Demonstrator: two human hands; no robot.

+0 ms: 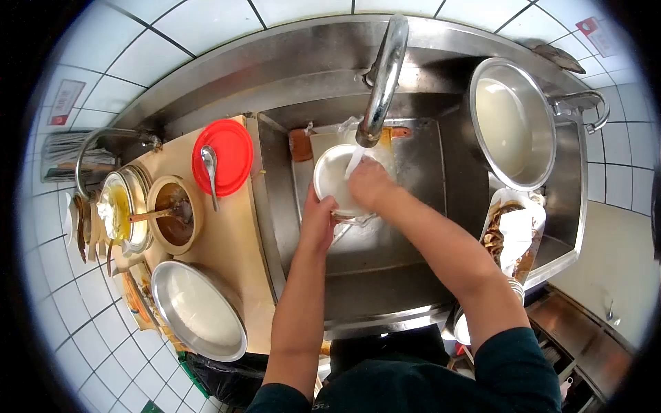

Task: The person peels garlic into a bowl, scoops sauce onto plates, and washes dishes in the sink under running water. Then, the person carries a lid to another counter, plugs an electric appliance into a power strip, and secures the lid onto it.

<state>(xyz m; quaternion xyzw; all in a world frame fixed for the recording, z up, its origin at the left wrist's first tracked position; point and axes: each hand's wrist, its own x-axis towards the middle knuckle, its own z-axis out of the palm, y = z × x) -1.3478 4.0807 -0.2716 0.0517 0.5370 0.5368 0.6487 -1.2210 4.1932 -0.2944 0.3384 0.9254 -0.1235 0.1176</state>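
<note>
- The white bowl (332, 172) is over the left-hand part of the sink (385, 251), its mouth facing up toward the faucet (387, 79).
- The left grip (319, 221) is clamped on the white bowl at its near-left edge, the thumb lying over the rim.
- The right grip (370, 184) reaches in over the bowl's right edge, fingers bent; whether they pinch anything inside I cannot tell.
- The spout ends just above the bowl's far rim and limits the room overhead.
- To the left, the sink's wall stands near, with a brown block (300, 146) between it and the bowl.
- More room opens to the right and toward the person, where a stretch of steel floor shows.
- Beyond the sink's right side, a large steel pot (513, 131) and a tray of scraps (513, 237) bound the forearm's side.
- On the desk (237, 234), a red lid (234, 151) lies close to the sink-side edge, a spoon (211, 168) resting across it.
- A steel basin (200, 313) sits at the desk's near end.
</note>
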